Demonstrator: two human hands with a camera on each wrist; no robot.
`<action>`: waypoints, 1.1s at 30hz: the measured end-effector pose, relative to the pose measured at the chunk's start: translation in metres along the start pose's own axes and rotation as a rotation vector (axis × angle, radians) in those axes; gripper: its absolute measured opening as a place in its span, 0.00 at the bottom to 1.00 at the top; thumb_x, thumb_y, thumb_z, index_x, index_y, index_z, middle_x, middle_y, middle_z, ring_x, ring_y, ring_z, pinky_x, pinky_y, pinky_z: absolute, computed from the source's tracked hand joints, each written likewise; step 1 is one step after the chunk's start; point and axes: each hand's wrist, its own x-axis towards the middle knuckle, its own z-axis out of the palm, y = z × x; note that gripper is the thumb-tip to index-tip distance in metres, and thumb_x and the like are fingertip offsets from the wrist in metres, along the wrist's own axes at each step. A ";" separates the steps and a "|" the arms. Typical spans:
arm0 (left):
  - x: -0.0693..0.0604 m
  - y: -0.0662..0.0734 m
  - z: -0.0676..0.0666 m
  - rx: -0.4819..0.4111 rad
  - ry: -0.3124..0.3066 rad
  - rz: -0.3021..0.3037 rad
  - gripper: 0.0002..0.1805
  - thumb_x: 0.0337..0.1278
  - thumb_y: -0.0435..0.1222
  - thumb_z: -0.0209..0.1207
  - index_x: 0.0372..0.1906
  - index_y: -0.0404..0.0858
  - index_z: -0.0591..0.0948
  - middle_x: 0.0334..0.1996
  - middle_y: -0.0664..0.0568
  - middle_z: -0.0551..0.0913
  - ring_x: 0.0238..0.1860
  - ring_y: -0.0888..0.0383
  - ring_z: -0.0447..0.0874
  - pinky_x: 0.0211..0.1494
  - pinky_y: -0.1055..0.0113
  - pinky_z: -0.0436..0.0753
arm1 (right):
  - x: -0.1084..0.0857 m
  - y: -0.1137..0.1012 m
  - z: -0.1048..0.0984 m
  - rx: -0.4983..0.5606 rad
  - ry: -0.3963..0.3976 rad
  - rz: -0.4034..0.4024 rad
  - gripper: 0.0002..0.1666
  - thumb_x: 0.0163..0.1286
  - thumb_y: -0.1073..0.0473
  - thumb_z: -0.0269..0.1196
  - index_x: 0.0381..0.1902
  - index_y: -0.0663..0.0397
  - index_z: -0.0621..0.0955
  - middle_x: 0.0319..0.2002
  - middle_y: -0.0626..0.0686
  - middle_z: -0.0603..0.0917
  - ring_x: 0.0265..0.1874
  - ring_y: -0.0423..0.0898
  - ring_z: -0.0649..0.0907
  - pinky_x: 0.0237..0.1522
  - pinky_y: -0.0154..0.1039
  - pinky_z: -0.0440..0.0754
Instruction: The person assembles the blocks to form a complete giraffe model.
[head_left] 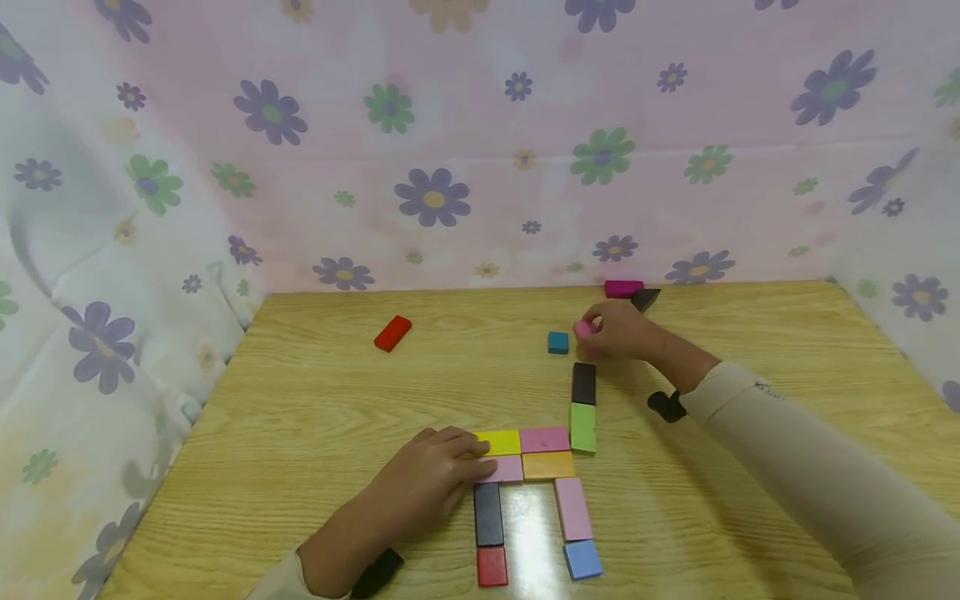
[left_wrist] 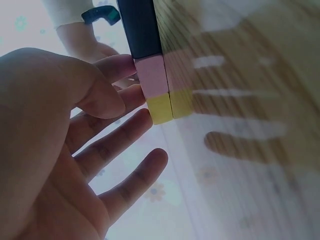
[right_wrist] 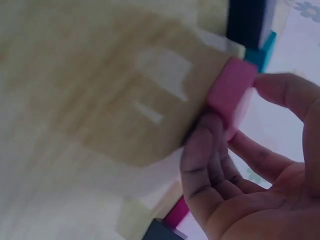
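Note:
My right hand [head_left: 618,331] pinches a pink block [right_wrist: 232,92] between thumb and fingers, just right of a small blue block [head_left: 558,342]. Below it, a dark brown block [head_left: 584,384] and a light green block [head_left: 583,428] lie end to end. My left hand [head_left: 423,479] has its fingers extended, fingertips touching the yellow block [head_left: 501,442] and the light pink block [head_left: 506,469]. Beside these lie a darker pink block [head_left: 545,440] and an orange block [head_left: 548,465]. Two columns run toward me: black [head_left: 489,514] over red [head_left: 492,566], and pink [head_left: 573,508] over blue [head_left: 583,559].
A separate red block [head_left: 393,333] lies at the back left of the wooden table [head_left: 315,392]. Near the back edge, beyond my right hand, are a magenta block [head_left: 623,289] and a dark pointed block [head_left: 646,299]. A flowered cloth [head_left: 480,192] stands behind the table.

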 end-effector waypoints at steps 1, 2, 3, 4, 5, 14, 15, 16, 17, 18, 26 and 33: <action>0.000 0.000 0.000 0.001 -0.002 -0.001 0.15 0.70 0.38 0.57 0.55 0.53 0.87 0.55 0.58 0.85 0.58 0.58 0.81 0.58 0.56 0.81 | -0.001 0.000 0.001 0.008 -0.003 0.004 0.25 0.71 0.54 0.60 0.56 0.71 0.80 0.42 0.64 0.86 0.40 0.54 0.83 0.39 0.43 0.80; 0.001 0.000 0.000 0.001 -0.004 -0.002 0.15 0.70 0.38 0.57 0.55 0.53 0.87 0.55 0.58 0.85 0.58 0.58 0.81 0.58 0.56 0.81 | -0.002 0.001 0.002 0.014 -0.006 0.003 0.26 0.72 0.54 0.60 0.56 0.71 0.80 0.43 0.64 0.86 0.41 0.54 0.83 0.39 0.43 0.80; 0.001 0.000 0.000 0.002 -0.007 -0.002 0.15 0.70 0.38 0.57 0.55 0.53 0.86 0.55 0.58 0.85 0.58 0.58 0.80 0.58 0.55 0.81 | -0.003 0.001 0.002 0.021 -0.008 0.007 0.26 0.72 0.54 0.59 0.57 0.70 0.79 0.44 0.64 0.86 0.43 0.55 0.84 0.40 0.43 0.81; 0.001 0.000 0.000 0.003 -0.010 -0.002 0.15 0.70 0.38 0.56 0.55 0.53 0.86 0.55 0.58 0.85 0.58 0.58 0.80 0.59 0.55 0.81 | -0.004 0.001 0.002 0.030 -0.016 0.011 0.27 0.72 0.53 0.59 0.60 0.69 0.78 0.46 0.65 0.86 0.44 0.55 0.84 0.40 0.43 0.81; 0.002 0.000 0.000 0.004 -0.012 -0.003 0.15 0.70 0.38 0.56 0.55 0.53 0.86 0.55 0.58 0.85 0.59 0.58 0.80 0.59 0.55 0.81 | -0.005 0.002 0.002 0.039 -0.024 0.012 0.28 0.72 0.54 0.59 0.62 0.68 0.77 0.46 0.65 0.86 0.44 0.54 0.84 0.40 0.43 0.80; 0.002 0.000 -0.001 0.000 -0.011 0.001 0.15 0.70 0.38 0.57 0.55 0.53 0.86 0.55 0.58 0.85 0.58 0.58 0.80 0.59 0.55 0.81 | -0.012 0.005 0.002 0.131 -0.086 0.035 0.28 0.72 0.58 0.58 0.66 0.65 0.72 0.23 0.53 0.82 0.21 0.43 0.74 0.27 0.37 0.70; 0.003 0.000 -0.001 0.000 -0.010 0.002 0.15 0.70 0.38 0.57 0.55 0.53 0.86 0.55 0.58 0.85 0.58 0.58 0.80 0.59 0.55 0.81 | -0.013 0.005 0.002 0.131 -0.081 0.036 0.28 0.72 0.58 0.58 0.66 0.66 0.72 0.23 0.53 0.82 0.21 0.43 0.75 0.28 0.37 0.70; 0.003 0.000 -0.001 0.001 -0.010 0.003 0.15 0.70 0.38 0.57 0.55 0.52 0.86 0.55 0.58 0.85 0.58 0.58 0.80 0.59 0.54 0.81 | -0.014 0.005 0.002 0.131 -0.075 0.037 0.27 0.72 0.58 0.58 0.65 0.66 0.72 0.23 0.53 0.82 0.21 0.43 0.75 0.28 0.37 0.71; 0.003 0.000 -0.001 0.001 -0.009 0.005 0.15 0.70 0.38 0.57 0.55 0.52 0.86 0.55 0.58 0.85 0.58 0.58 0.80 0.59 0.54 0.81 | -0.014 0.004 0.001 0.127 -0.069 0.037 0.27 0.72 0.58 0.58 0.65 0.66 0.73 0.24 0.53 0.82 0.22 0.44 0.76 0.28 0.37 0.71; 0.004 0.000 -0.001 0.001 -0.008 0.006 0.15 0.70 0.38 0.57 0.55 0.52 0.86 0.55 0.58 0.85 0.58 0.58 0.80 0.59 0.54 0.81 | -0.015 0.004 0.001 0.123 -0.063 0.038 0.27 0.72 0.58 0.59 0.65 0.67 0.73 0.25 0.54 0.83 0.23 0.44 0.76 0.29 0.37 0.72; 0.002 0.000 -0.001 -0.005 -0.010 -0.001 0.15 0.70 0.39 0.57 0.55 0.53 0.86 0.55 0.58 0.85 0.58 0.58 0.80 0.57 0.57 0.81 | -0.018 0.006 0.004 0.118 -0.043 0.049 0.27 0.72 0.56 0.60 0.64 0.64 0.75 0.32 0.56 0.84 0.26 0.45 0.77 0.31 0.37 0.73; 0.000 0.000 0.001 -0.015 0.003 -0.008 0.15 0.69 0.37 0.58 0.54 0.53 0.87 0.54 0.58 0.85 0.58 0.58 0.80 0.56 0.57 0.80 | -0.018 0.006 0.007 0.136 -0.038 0.045 0.27 0.72 0.56 0.61 0.63 0.66 0.75 0.38 0.59 0.85 0.32 0.46 0.81 0.34 0.37 0.77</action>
